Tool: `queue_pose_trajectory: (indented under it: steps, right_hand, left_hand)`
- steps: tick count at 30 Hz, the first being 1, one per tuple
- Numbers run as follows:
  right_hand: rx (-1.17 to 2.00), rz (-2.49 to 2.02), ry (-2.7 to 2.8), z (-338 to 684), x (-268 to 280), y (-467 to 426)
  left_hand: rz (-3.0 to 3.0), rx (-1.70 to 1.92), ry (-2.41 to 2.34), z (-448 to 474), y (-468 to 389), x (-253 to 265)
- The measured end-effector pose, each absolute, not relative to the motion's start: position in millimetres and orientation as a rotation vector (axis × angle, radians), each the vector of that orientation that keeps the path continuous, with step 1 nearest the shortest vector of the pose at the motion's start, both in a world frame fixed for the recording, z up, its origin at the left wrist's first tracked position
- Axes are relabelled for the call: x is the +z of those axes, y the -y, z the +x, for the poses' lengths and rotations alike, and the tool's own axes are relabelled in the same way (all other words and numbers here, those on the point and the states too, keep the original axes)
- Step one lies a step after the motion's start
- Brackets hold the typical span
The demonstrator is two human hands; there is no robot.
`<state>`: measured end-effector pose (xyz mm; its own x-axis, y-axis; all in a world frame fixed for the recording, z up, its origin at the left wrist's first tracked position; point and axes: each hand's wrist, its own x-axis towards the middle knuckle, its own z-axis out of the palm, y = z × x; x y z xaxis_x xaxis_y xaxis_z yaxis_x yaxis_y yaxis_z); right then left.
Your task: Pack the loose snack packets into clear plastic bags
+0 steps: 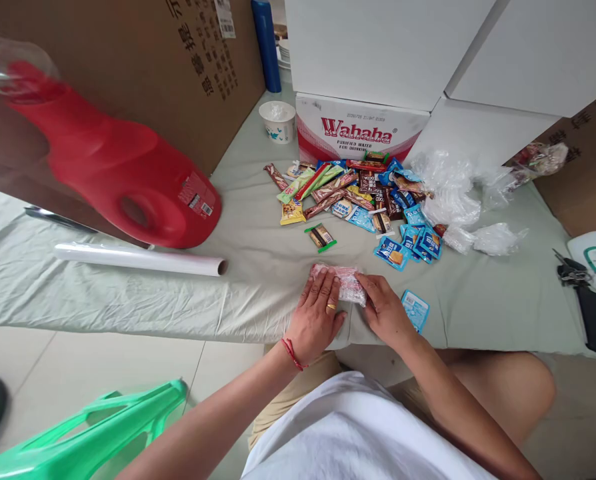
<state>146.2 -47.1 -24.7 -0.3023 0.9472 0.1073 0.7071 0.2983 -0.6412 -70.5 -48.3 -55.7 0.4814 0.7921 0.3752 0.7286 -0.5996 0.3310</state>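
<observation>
A small flat packet wrapped in clear plastic film [349, 283], with red and white showing through, lies on the cloth-covered table near its front edge. My left hand [316, 313] rests on the packet's left part, fingers stretched out flat over it. At the right end, my right hand [384, 308] grips the film with thumb and fingers; the fingertips are partly hidden. Close to my right hand lies a light-blue sachet [416, 311]. Beyond the packet are a single biscuit pack [321, 237] and several blue sachets [412, 244].
Behind lies a pile of wrapped snack bars [335, 190], with crumpled clear bags [451, 187] to its right. A cling film roll [143, 259] and a large red jug [128, 167] stand left. A Wahaha carton [361, 130], paper cup [278, 123] and keys [574, 272] are farther out.
</observation>
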Motion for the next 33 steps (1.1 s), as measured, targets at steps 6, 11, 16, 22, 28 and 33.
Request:
queue_pose_trajectory:
  steps: [6,11,16,22,28,33]
  right_hand:
    - [0.765,-1.299,1.991,121,-6,44]
    - [0.839,-1.241,1.708,114,9,35]
    - [1.430,-1.037,1.320,139,11,40]
    - [1.530,-1.070,0.766,182,22,80]
    - [1.192,-1.206,0.525,273,38,89]
    - [0.559,-1.380,0.338,444,37,25]
  left_hand:
    - [2.300,1.027,-1.510,-74,34,-61]
    - [1.677,1.125,-1.396,-78,24,-11]
    - [0.965,1.012,-1.037,-52,33,34]
    - [0.812,0.692,-0.722,13,28,35]
    - [1.156,0.519,-0.657,78,17,39]
    - [1.711,0.851,-1.125,36,11,23]
